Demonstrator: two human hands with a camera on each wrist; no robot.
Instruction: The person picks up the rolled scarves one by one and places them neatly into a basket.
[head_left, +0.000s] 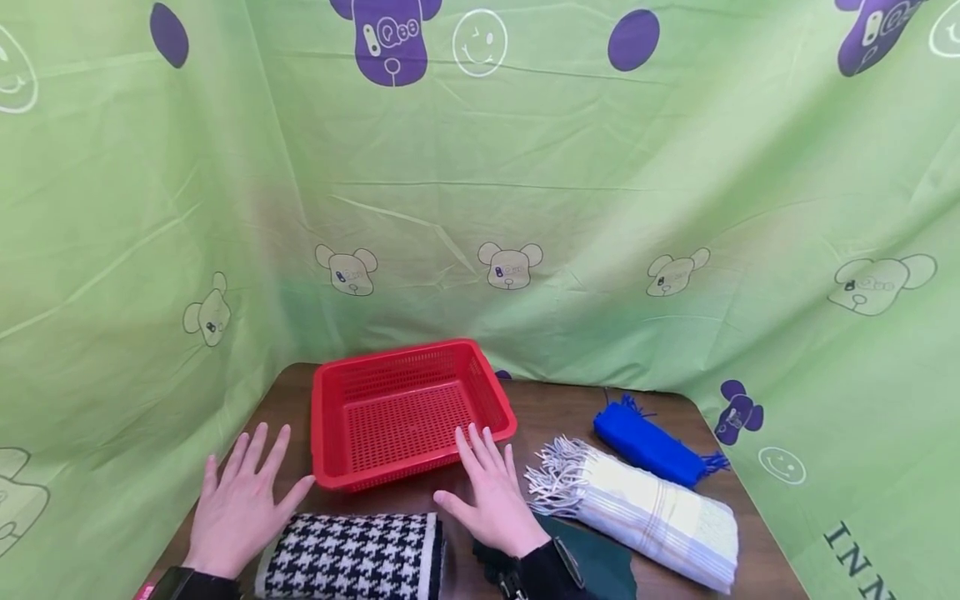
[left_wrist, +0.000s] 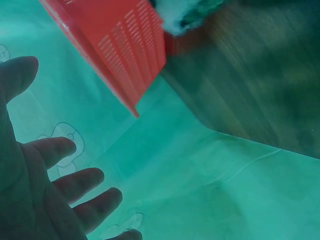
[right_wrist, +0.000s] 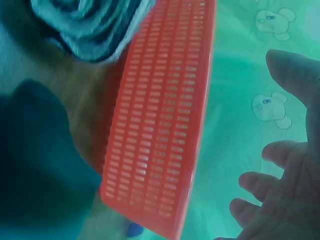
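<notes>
Both hands hover palms down with fingers spread and hold nothing. My left hand (head_left: pixel 238 510) is to the left of a folded black-and-white houndstooth scarf (head_left: pixel 352 554), near the front-left corner of a red plastic basket (head_left: pixel 322 433). The right hand (head_left: pixel 495 500) is between that scarf and a dark green folded cloth (head_left: pixel 592 554), its fingertips overlapping the basket's front-right rim in the head view. In the right wrist view, the basket's slotted side (right_wrist: pixel 155 115) stands beside the scarf's rolled end (right_wrist: pixel 95 25). The basket has nothing inside.
A white and pale-blue fringed scarf (head_left: pixel 652 517) lies folded on the right of the brown wooden table (head_left: pixel 555 408). Behind it is a blue fringed scarf (head_left: pixel 648 442). Green printed curtains (head_left: pixel 480 183) enclose the table's back and sides.
</notes>
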